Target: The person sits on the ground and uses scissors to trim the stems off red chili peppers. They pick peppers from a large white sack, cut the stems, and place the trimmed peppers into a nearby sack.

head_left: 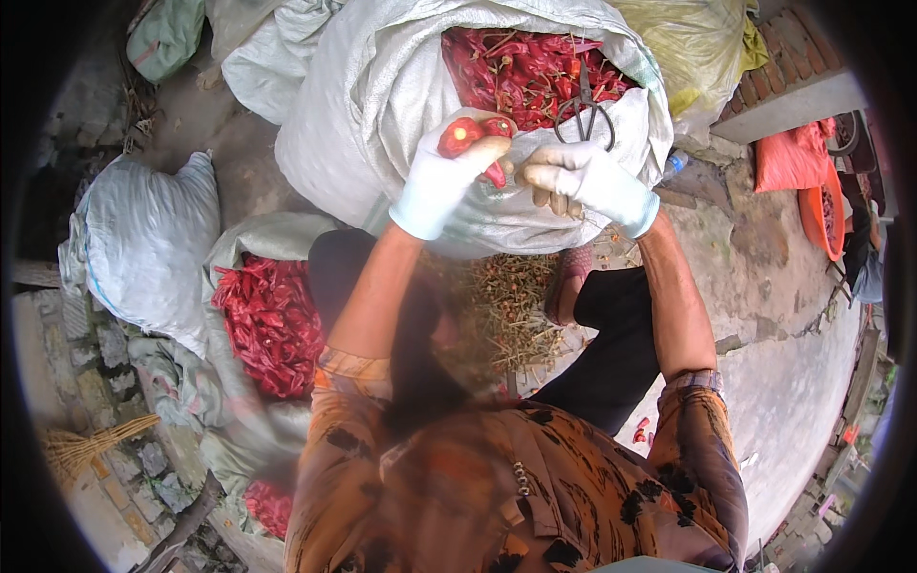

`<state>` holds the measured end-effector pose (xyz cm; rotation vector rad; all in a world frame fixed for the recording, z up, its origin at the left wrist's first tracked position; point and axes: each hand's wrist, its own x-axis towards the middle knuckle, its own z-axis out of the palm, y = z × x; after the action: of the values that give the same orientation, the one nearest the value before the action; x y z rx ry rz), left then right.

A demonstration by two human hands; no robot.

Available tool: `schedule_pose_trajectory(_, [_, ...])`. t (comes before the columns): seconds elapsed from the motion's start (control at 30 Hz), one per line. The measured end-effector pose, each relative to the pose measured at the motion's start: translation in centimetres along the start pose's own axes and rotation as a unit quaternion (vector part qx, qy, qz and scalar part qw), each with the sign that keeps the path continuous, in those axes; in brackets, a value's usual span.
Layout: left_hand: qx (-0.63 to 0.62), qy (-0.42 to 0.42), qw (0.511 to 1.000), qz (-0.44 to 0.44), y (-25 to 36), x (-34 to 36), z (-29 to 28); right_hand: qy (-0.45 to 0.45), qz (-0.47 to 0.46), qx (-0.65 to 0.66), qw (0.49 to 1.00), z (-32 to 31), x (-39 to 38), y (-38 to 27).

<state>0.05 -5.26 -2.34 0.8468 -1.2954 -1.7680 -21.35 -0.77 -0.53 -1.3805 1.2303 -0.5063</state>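
Observation:
My left hand (441, 181), in a white glove with soiled fingertips, is closed around several dried red chili peppers (460, 138). One pepper's tip pokes out below the fingers. Close beside it, my gloved right hand (585, 181) has its fingers curled, thumb and forefinger together near the peppers; whatever they hold is hidden. Dark-handled scissors (584, 107) lie just beyond the right hand, blades pointing away, over the chili peppers in the open white sack (358, 105). Whether the right hand touches the scissors, I cannot tell. Both hands are above the sack's near edge.
Cut stems (511, 310) cover the ground between my legs. A sack of red chilies (270, 325) stands at my left, near a full white sack (153, 244). A yellowish bag (688, 53) stands far right, with an orange basin (823, 215) farther right.

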Motion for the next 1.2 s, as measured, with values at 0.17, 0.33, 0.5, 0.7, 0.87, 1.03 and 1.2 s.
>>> schedule_pose_trajectory(0.17, [0.036, -0.013, 0.999, 0.017, -0.2, -0.2, 0.1, 0.142, -0.101, 0.111, 0.978, 0.7, 1.0, -1.9])
schedule_pose_trajectory(0.33, [0.094, -0.043, 0.994, 0.026, -1.3, 0.0, -0.3, 0.082, -0.086, 0.091, 0.989, 0.7, 1.6, -1.5])
schedule_pose_trajectory(0.5, [0.083, -0.045, 0.996, 0.002, -1.2, -0.2, 0.2, 0.057, -0.106, 0.158, 0.98, 0.2, 1.3, -0.5])
schedule_pose_trajectory(0.7, [0.15, -0.052, 0.985, 0.066, -1.4, 0.0, 0.2, 0.068, -0.071, 0.106, 0.989, 0.5, 1.0, -1.0])
schedule_pose_trajectory(0.87, [0.123, -0.052, 0.99, 0.05, -1.4, -0.2, 0.3, 0.056, -0.081, 0.187, 0.977, 0.3, 1.0, -0.3])
schedule_pose_trajectory(1.03, [0.187, -0.044, 0.972, 0.136, -1.6, -0.2, 0.5, 0.065, -0.071, 0.126, 0.987, 0.7, 0.9, -1.1])
schedule_pose_trajectory(1.2, [0.063, -0.028, 0.998, 0.017, -1.7, -0.3, 0.8, 0.08, -0.074, 0.108, 0.988, 0.7, 1.2, -0.1])
